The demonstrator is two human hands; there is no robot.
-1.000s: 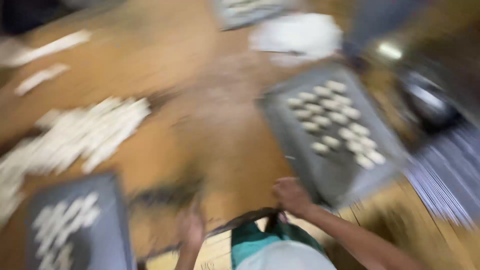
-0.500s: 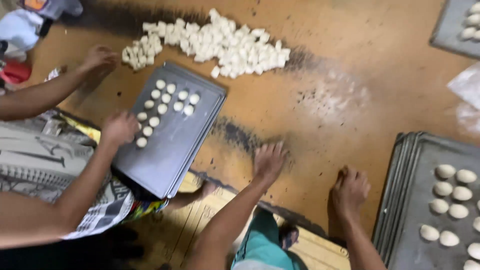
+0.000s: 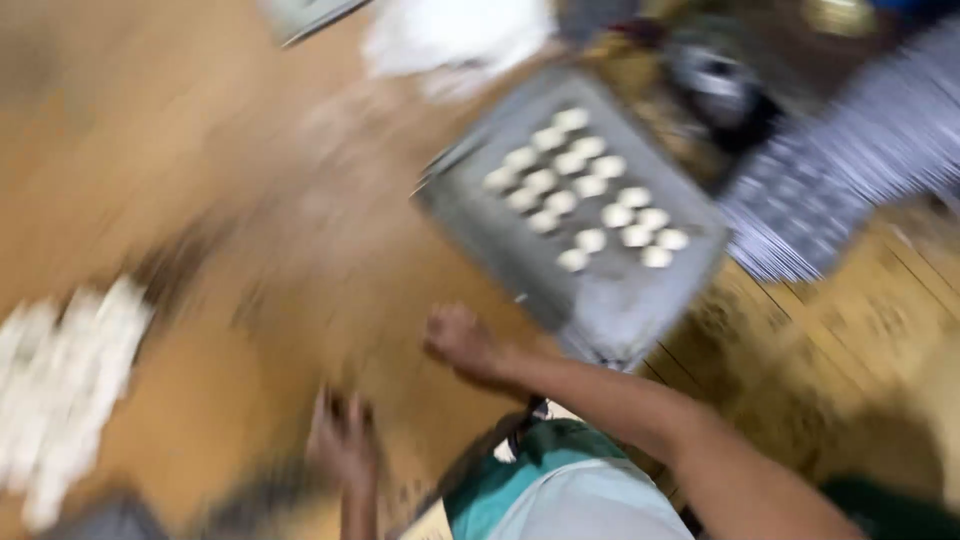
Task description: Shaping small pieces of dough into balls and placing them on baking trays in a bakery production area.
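While my right hand (image 3: 462, 342) rests curled and empty beside the tray (image 3: 610, 300) at the worktop's (image 3: 200, 150) near edge, my left hand (image 3: 345, 445) lies spread; dough pieces (image 3: 585, 195) half-fill it, a heap (image 3: 60, 390) remains.

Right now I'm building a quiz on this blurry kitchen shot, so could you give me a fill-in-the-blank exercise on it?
1. The small pale dough pieces sit in rows on a grey metal ____.
2. That tray lies to the ____ of the right hand.
3. The left hand rests on the brown ____.
4. The loose heap of dough lies at the picture's ____ edge.

Missing words: tray; right; table; left
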